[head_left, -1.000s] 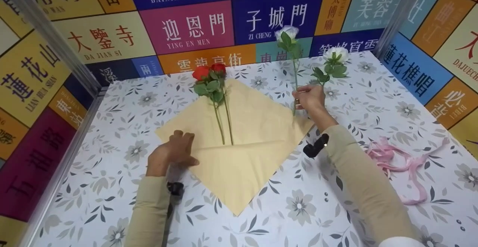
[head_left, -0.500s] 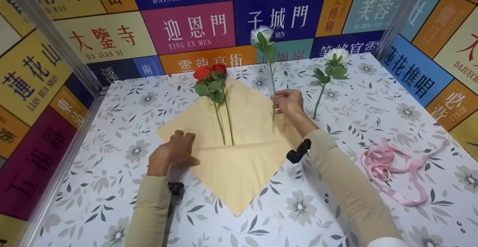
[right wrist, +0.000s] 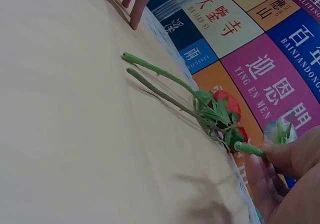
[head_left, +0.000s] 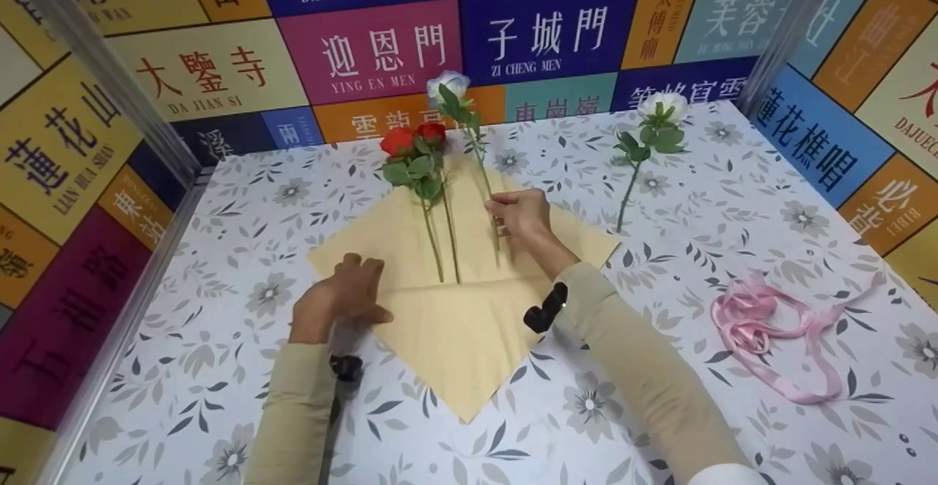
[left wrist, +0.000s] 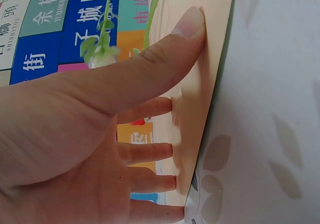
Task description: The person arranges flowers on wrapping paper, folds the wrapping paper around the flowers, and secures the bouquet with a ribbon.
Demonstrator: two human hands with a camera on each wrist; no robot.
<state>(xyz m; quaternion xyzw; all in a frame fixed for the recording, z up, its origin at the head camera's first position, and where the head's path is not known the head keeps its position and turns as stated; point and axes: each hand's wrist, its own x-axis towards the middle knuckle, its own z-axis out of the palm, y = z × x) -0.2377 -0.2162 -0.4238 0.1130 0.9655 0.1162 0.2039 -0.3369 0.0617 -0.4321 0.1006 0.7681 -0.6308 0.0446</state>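
My right hand [head_left: 522, 214] pinches the green stem of a white rose [head_left: 448, 88] and holds it over the cream wrapping paper [head_left: 440, 346]. In the right wrist view the stem's cut end [right wrist: 245, 148] sticks out past the thumb. Two red roses [head_left: 414, 139] lie side by side on the paper, their stems pointing toward me, left of the white rose. My left hand [head_left: 341, 298] presses the paper's left side with spread fingertips; in the left wrist view the thumb [left wrist: 175, 49] and fingers touch the sheet near its edge.
A second white rose [head_left: 662, 109] lies on the flowered tablecloth at the back right. Loose pink ribbon [head_left: 755, 316] is heaped on the right. A wall of coloured sign panels [head_left: 374, 53] stands behind the table.
My right hand has carried the white rose leftward, from beside the second white rose to over the paper near the red roses. The left hand stays in place.
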